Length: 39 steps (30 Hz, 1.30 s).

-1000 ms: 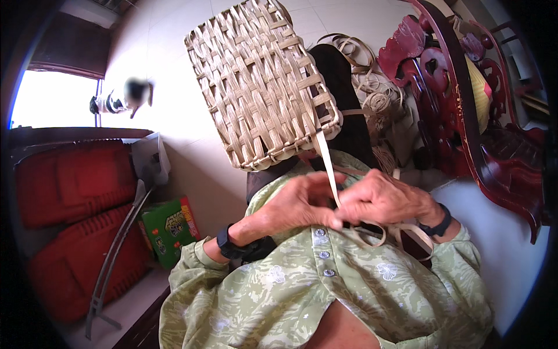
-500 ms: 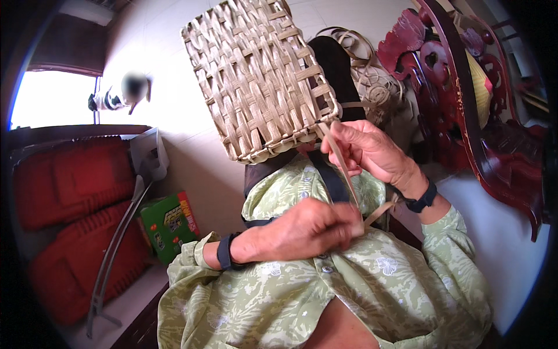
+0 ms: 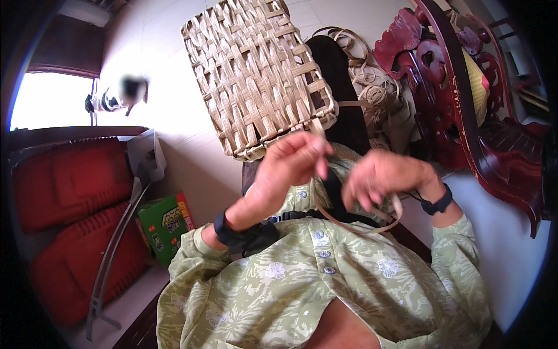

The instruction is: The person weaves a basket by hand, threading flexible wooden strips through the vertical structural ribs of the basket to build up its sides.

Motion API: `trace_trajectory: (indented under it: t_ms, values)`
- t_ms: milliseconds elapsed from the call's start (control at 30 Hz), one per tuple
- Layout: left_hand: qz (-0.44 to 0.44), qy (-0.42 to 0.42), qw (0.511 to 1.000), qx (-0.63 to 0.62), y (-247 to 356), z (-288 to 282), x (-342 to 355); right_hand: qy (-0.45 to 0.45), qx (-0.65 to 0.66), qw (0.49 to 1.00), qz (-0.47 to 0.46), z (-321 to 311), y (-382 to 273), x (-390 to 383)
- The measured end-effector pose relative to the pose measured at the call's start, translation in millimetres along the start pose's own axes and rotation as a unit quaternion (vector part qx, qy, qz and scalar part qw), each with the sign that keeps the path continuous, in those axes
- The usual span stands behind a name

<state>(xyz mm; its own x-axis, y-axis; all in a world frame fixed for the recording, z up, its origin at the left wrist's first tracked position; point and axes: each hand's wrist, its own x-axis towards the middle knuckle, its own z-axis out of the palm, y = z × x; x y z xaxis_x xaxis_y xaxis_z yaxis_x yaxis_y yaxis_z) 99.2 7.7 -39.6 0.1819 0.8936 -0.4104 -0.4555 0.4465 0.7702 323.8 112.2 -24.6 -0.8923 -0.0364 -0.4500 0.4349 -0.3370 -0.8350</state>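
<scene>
A flat rectangular woven basketry piece [image 3: 247,72] of beige strips lies above my lap, tilted, with a loose flat strip [image 3: 382,228] hanging from its lower right edge in a loop toward my shirt. My left hand [image 3: 290,164] is closed in a pinch on that strip, just below the woven edge. To its right, my right hand [image 3: 383,177] hovers over the looped strip with curled fingers smeared by motion; whether it touches the strip I cannot tell.
A dark red carved wooden chair [image 3: 465,128] stands at right beside coiled strips [image 3: 375,99]. At left are red padded objects [image 3: 70,186], a green printed box [image 3: 168,227] and a curved metal rod [image 3: 110,262]. A blurred figure [image 3: 119,99] is near the bright doorway [image 3: 49,99].
My left hand has risen from my belly to the strip at the woven edge. My right hand rose toward that edge, then dropped back down and right from it.
</scene>
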Motion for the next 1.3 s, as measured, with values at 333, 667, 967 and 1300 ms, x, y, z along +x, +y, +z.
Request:
trace_trajectory:
  t_ms: [333, 667, 967, 1300]
  values:
    - [-0.031, -0.084, 0.994, 0.066, -14.1, -12.3, -7.4, 0.169, -0.099, 0.974, -0.111, 25.5, -9.9, 15.5]
    - [0.075, -0.147, 0.948, 0.273, -5.0, 27.6, -24.9, 0.180, 0.145, 0.966, -0.115, -6.7, 7.5, 28.4]
    - [-0.043, -0.027, 0.998, -0.025, -8.8, -12.9, 9.9, -0.059, -0.131, 0.983, -0.113, 29.7, 1.5, 4.8]
    - [0.040, -0.210, 0.932, 0.292, -9.7, 34.8, -30.7, 0.153, 0.163, 0.969, -0.105, -5.7, 6.9, 40.3]
